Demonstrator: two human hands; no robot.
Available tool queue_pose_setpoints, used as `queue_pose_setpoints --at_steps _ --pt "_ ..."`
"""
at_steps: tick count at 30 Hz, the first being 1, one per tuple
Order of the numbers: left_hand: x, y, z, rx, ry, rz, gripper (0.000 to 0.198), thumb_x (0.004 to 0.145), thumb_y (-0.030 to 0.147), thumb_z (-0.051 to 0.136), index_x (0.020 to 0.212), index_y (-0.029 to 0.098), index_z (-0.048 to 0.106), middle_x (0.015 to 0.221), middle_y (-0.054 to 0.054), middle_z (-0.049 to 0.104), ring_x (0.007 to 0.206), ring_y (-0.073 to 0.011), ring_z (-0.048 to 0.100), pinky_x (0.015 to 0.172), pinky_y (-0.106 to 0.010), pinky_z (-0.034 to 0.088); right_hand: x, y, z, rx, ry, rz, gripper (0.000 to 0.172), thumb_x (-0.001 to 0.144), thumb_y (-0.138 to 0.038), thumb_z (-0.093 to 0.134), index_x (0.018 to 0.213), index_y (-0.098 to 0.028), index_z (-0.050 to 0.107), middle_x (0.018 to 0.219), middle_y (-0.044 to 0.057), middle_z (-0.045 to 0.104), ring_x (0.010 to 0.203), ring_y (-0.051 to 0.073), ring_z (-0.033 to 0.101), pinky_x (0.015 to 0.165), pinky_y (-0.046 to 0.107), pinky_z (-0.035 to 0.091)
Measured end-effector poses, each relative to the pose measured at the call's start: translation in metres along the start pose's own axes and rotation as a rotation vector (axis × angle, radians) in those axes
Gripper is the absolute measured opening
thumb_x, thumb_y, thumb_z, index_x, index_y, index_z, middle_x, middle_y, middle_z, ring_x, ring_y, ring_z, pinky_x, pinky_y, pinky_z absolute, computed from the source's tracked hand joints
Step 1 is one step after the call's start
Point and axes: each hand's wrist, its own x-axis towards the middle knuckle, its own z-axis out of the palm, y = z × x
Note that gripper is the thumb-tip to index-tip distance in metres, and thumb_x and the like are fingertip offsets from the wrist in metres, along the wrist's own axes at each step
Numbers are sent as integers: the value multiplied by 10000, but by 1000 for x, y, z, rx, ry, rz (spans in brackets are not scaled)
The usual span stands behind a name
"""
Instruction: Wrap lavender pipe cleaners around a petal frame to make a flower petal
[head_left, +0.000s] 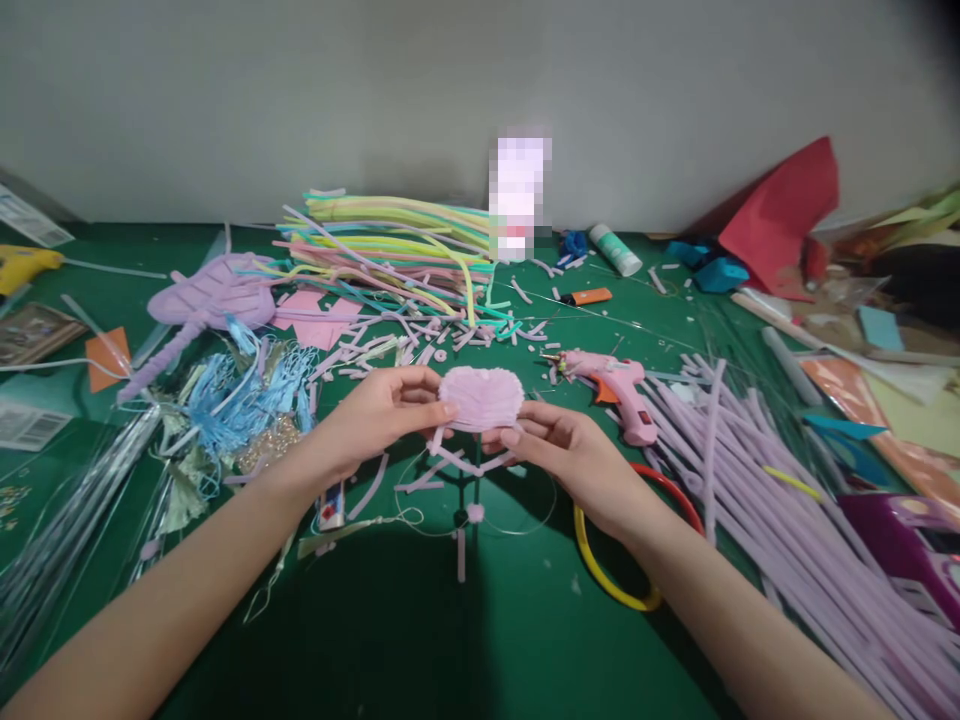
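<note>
Both my hands hold a small pink fuzzy petal-shaped piece (481, 396) made of pipe cleaners, a little above the green table (420, 620). My left hand (379, 412) pinches its left edge with thumb and fingers closed. My right hand (566, 455) grips its lower right edge from below, fingers closed. Under the piece, short pink pipe-cleaner offcuts (450, 462) and a thin dark stem (475, 490) lie on the table.
A pink glue gun (619, 388) lies just right of my hands, yellow-and-red scissors (611, 580) under my right wrist. Long lilac pipe cleaners (780, 500) fill the right side, a coloured bundle (397, 245) lies at the back, a lilac leaf shape (210, 300) and blue fringe (240, 390) at left.
</note>
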Motion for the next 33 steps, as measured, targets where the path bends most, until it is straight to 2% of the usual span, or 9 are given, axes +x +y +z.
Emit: queue_pose_setpoints --at_steps 2,7,13,17,20,24,28,33 --pt "-1 1 1 -38 -13 -18 193 735 237 750 863 152 633 804 -7 682 746 -137 646 717 -251 492 0 -1 1 -10 9 -15 246 772 -349 756 965 -200 719 914 38 759 841 139 690 822 260 508" --pt "-1 0 3 -94 -141 -61 279 760 263 749 990 142 649 882 -41 716 729 -135 669 726 -259 521 -1 -1 3 -10 5 -18 259 738 -325 783 950 -192 713 883 31 762 819 136 691 830 258 504" --pt "0 0 5 -130 -148 -76 346 744 251 777 1047 142 651 948 -50 717 795 -129 655 733 -232 525 -1 2 4 -22 -38 -43 241 788 -293 732 1000 -188 688 939 35 759 846 128 694 846 253 505" --pt "2 -3 9 -147 -153 -80 379 722 283 807 1045 160 650 867 -15 711 723 -116 647 679 -224 529 0 0 5 -60 -94 -20 264 824 -311 693 1050 -179 666 999 49 749 887 136 694 868 268 510" --pt "6 -10 9 -152 -177 -70 337 727 295 807 1003 161 670 810 2 695 666 -95 621 636 -203 514 -1 -4 2 -144 -102 13 275 843 -351 666 1047 -168 658 1005 63 743 903 148 690 839 272 528" --pt "9 -18 6 -208 -207 -78 303 737 275 802 992 166 680 816 15 685 669 -77 612 645 -179 514 -4 -5 -6 -251 9 55 281 837 -400 661 994 -168 650 894 58 742 763 156 698 693 275 552" --pt "12 -21 5 -220 -234 -119 306 752 251 790 1022 165 674 932 -13 708 787 -99 652 713 -180 541 -6 -4 -12 -416 32 -15 221 881 -387 607 927 -182 676 837 35 729 737 149 683 686 265 538" --pt "16 -23 5 -254 -251 -176 255 799 257 745 1011 157 643 842 -11 708 745 -110 667 701 -211 571 -6 -6 -10 -635 42 -79 212 934 -315 515 894 -187 680 796 27 726 731 146 679 677 244 524"
